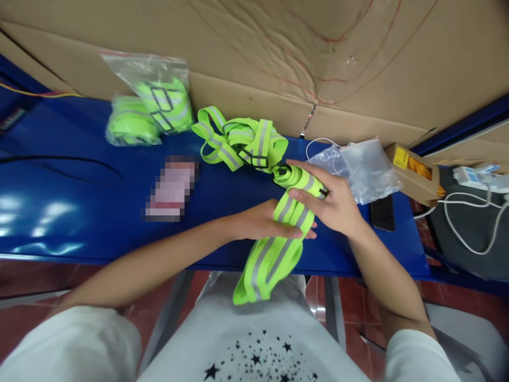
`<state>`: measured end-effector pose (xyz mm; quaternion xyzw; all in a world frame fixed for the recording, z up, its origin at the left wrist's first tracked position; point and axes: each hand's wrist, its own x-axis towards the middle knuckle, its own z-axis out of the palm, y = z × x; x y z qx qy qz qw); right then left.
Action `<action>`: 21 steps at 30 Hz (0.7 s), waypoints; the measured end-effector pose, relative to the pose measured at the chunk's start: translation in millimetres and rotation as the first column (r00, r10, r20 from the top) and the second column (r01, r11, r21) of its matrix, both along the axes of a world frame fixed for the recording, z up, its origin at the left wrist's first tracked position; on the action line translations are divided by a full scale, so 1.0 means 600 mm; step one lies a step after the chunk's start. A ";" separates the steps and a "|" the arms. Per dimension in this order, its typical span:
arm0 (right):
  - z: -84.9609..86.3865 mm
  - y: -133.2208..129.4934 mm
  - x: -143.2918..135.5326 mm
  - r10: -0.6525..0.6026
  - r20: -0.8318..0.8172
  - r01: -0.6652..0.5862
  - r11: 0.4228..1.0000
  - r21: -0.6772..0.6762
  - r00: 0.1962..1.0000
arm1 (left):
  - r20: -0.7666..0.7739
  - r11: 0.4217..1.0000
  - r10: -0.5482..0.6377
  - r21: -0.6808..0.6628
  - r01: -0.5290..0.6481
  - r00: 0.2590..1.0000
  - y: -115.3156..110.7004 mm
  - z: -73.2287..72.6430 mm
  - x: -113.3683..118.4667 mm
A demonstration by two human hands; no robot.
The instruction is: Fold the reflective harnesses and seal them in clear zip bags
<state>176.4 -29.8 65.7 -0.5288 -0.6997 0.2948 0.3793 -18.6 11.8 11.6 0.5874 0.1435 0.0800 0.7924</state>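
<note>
A neon-green reflective strap with grey stripes is partly rolled up at its upper end. My right hand is closed around that roll, thumb in front and fingers behind it. Lower down, my left hand grips the flat doubled length between thumb and fingers. The strap's loose end hangs past the table edge above my lap. Just beyond the roll, a loose heap of similar green straps with a black buckle lies on the blue table.
Clear bags of rolled green straps stand at the back left. A blurred pink item lies left of my hands. Empty clear bags, a dark phone and a cardboard box are on the right. A cardboard wall rises behind.
</note>
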 end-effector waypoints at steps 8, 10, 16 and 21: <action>-0.059 0.003 0.023 -0.198 -0.244 0.061 0.877 -0.476 0.949 | -0.073 0.942 -0.049 -0.335 0.022 0.996 -0.016 -0.040 -0.013; -0.060 -0.002 0.023 -0.250 -0.322 0.020 0.817 -0.576 0.913 | -0.043 0.924 -0.071 -0.379 0.049 0.997 -0.025 -0.042 -0.012; -0.058 -0.005 0.016 -0.360 -0.521 -0.167 0.677 -0.716 0.774 | 0.003 0.961 -0.066 -0.270 0.065 0.998 -0.041 -0.047 -0.007; -0.065 -0.002 0.013 -0.374 -0.536 -0.135 0.713 -0.688 0.756 | -0.080 0.983 0.019 -0.182 -0.033 0.997 -0.040 -0.047 -0.010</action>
